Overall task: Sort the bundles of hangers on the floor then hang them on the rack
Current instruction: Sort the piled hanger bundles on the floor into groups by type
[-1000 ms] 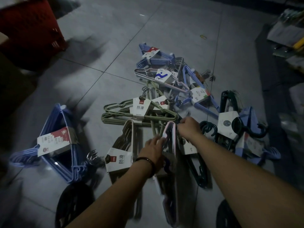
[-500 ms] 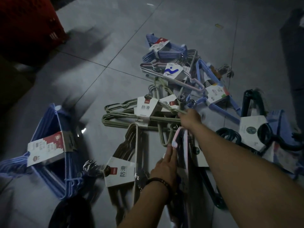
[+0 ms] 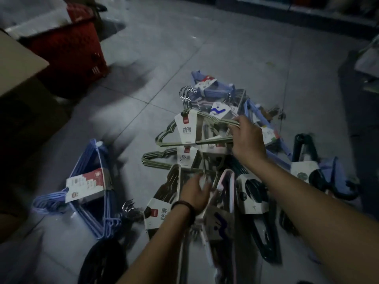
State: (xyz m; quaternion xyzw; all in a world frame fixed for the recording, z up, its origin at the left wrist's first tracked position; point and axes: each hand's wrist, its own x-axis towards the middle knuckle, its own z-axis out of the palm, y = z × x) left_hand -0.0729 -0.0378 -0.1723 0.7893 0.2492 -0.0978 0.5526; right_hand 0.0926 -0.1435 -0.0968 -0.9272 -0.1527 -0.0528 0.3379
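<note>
A heap of labelled hanger bundles lies on the grey tiled floor. My right hand [image 3: 247, 140] grips one end of a green wire hanger bundle [image 3: 185, 130] with a white label and holds it lifted above the heap. A second green bundle [image 3: 162, 160] lies under it. My left hand [image 3: 195, 192] wears a dark wristband and rests in the pile beside a pink bundle [image 3: 224, 208]; blur hides whether its fingers hold anything. A blue bundle [image 3: 92, 189] lies apart on the left. Dark green bundles [image 3: 253, 198] sit on the right, more blue ones [image 3: 213, 89] at the back.
A red plastic basket [image 3: 69, 48] stands at the back left beside a cardboard box [image 3: 18, 64]. A dark coiled object [image 3: 102, 261] lies near the bottom edge. Shelving and goods line the right side [image 3: 367, 58].
My right hand has taken hold of the green wire bundle and raised it off the heap. My left hand has shifted slightly up beside the pink bundle. The camera tilted up, showing more floor.
</note>
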